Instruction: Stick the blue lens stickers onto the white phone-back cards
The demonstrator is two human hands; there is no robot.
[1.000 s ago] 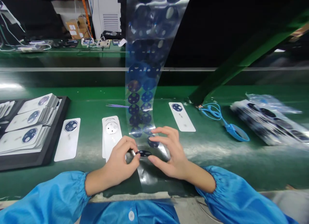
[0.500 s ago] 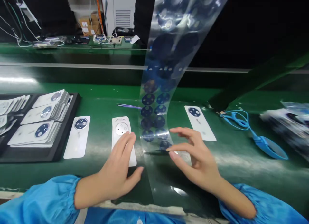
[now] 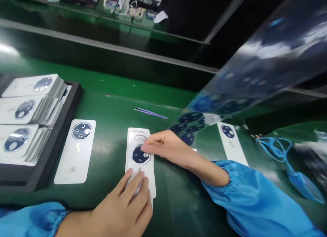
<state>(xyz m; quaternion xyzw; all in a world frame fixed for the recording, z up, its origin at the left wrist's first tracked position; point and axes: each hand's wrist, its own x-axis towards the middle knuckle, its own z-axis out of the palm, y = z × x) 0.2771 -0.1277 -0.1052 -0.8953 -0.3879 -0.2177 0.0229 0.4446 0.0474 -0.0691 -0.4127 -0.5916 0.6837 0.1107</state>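
Several white phone back panels point(image 3: 130, 145) lie overlapping in front of me. A dark octagonal camera lens film point(image 3: 138, 157), with round holes in it, lies over the camera area of the top one. My right hand point(image 3: 170, 146) pinches the film's upper right edge between thumb and forefinger. My left hand point(image 3: 125, 203) rests its outstretched fingers on the lower half of the top panel; its thumb is hidden. A clear film strip point(image 3: 230, 76), bearing dark cut-out shapes, slants up to the right behind my right hand.
To the left, a black tray point(image 3: 62, 119) holds stacked white panels. One white panel with a dark camera area point(image 3: 73, 162) lies beside it, another panel point(image 3: 236, 146) at right. Purple tweezers point(image 3: 150, 113) rest farther back. A blue corded strap point(image 3: 304, 186) lies far right.
My right hand has left the film strip and moved left over the panels, with a dark lens film. My left hand has slid lower on the panel. The view has tilted and shifted.
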